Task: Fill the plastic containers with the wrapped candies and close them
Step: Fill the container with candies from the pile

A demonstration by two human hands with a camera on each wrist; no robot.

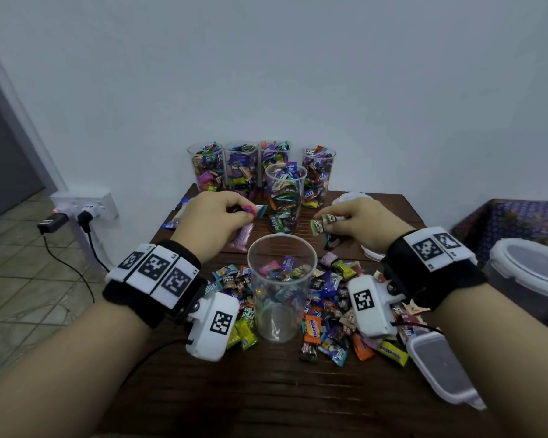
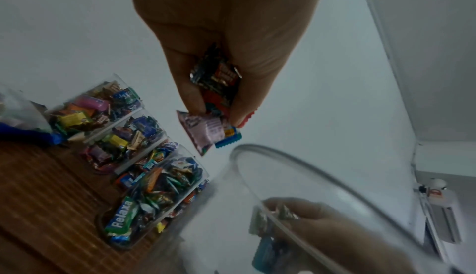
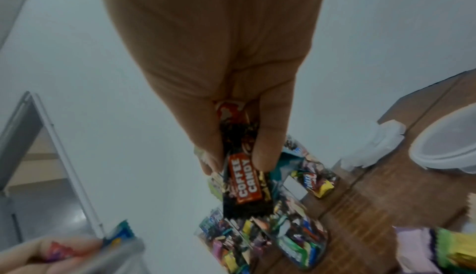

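Note:
A clear plastic container (image 1: pixel 281 290) stands upright in the middle of the table, with a few wrapped candies at its bottom. My left hand (image 1: pixel 217 216) hovers above and left of its rim, gripping a bunch of candies (image 2: pixel 215 103) in pink, blue and dark wrappers. My right hand (image 1: pixel 345 221) hovers to the rim's right, pinching several candies, among them a black-and-orange coffee candy (image 3: pixel 244 182). A heap of loose wrapped candies (image 1: pixel 326 311) lies around the container's base. Filled containers (image 1: pixel 285 197) stand open at the back.
White lids (image 1: pixel 350 197) lie at the back right of the wooden table (image 1: pixel 266 390). A lidded rectangular tub (image 1: pixel 440 368) and a round lidded tub (image 1: pixel 529 270) sit at the right. A power strip (image 1: pixel 86 205) with cables is on the floor at left.

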